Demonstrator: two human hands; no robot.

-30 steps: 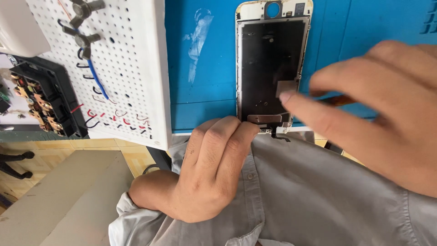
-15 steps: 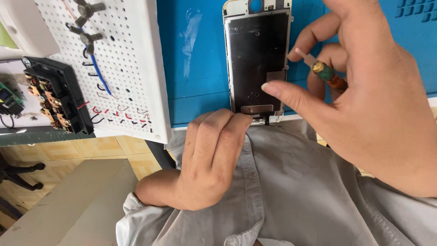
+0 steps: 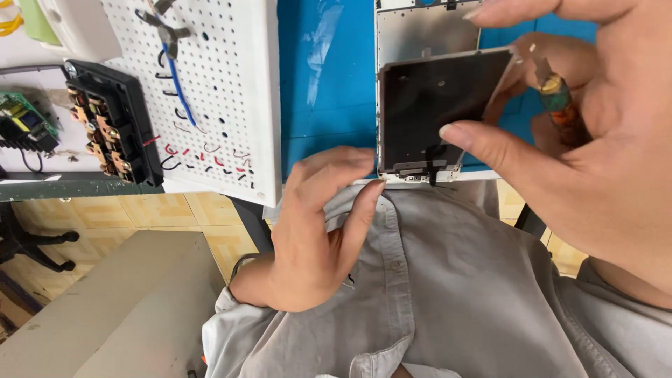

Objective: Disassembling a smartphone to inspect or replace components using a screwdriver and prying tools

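While the grey shirt (image 3: 448, 294) fills the nearest part of the view, the left hand (image 3: 318, 231) rests on it at the near edge of the worktop (image 3: 329, 91), fingers loosely curled and grasping nothing, its fingertips just beside the bottom end of the phone frame (image 3: 413, 31). The right hand (image 3: 574, 133) is raised above that edge; its thumb and fingers pinch a dark flat plate (image 3: 437, 105) and hold it tilted up off the frame, which lies flat on the blue mat covering the worktop near its near edge. A short dark strip hangs between the plate's lower edge and the frame's bottom end. The same hand also clasps a small screwdriver (image 3: 556, 98) with a green and orange handle against its fingers, and this hand hides the right side of the frame. Farther left, a white perforated board (image 3: 231, 77) with blue, red and black wires overhangs the worktop's near edge, with a black connector block (image 3: 112, 122) just beside it and a green circuit board (image 3: 24, 122) at the far left. Below lie tan floor tiles.
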